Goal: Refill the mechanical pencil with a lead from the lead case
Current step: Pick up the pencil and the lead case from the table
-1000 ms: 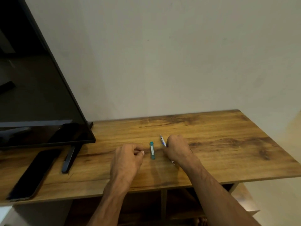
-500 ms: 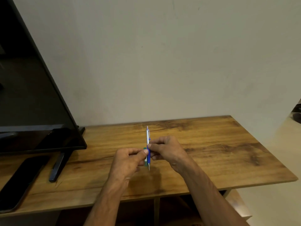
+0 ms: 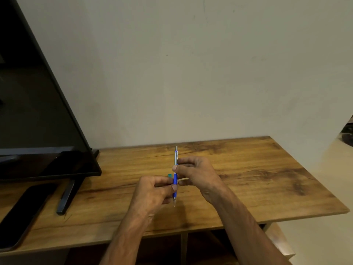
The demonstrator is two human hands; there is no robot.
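A blue and silver mechanical pencil (image 3: 175,178) is held above the wooden table (image 3: 248,178), roughly upright, metal tip pointing down toward me and cap end up. My right hand (image 3: 198,175) pinches its upper barrel just below the clip. My left hand (image 3: 152,194) pinches the blue grip lower down with thumb and fingers. Only the teal end of the lead case (image 3: 169,175) peeks out just behind my left fingers; the rest is hidden, and I cannot tell whether it lies on the table.
A black TV screen (image 3: 38,111) stands at the left on a dark foot (image 3: 66,197). A black phone (image 3: 21,213) lies flat near the front left edge. The table ends at the right and front, with shelves below.
The pencil was lying on the table under my right hand beside the lead case; it is now lifted and held by both hands. My left hand moved in to the grip.
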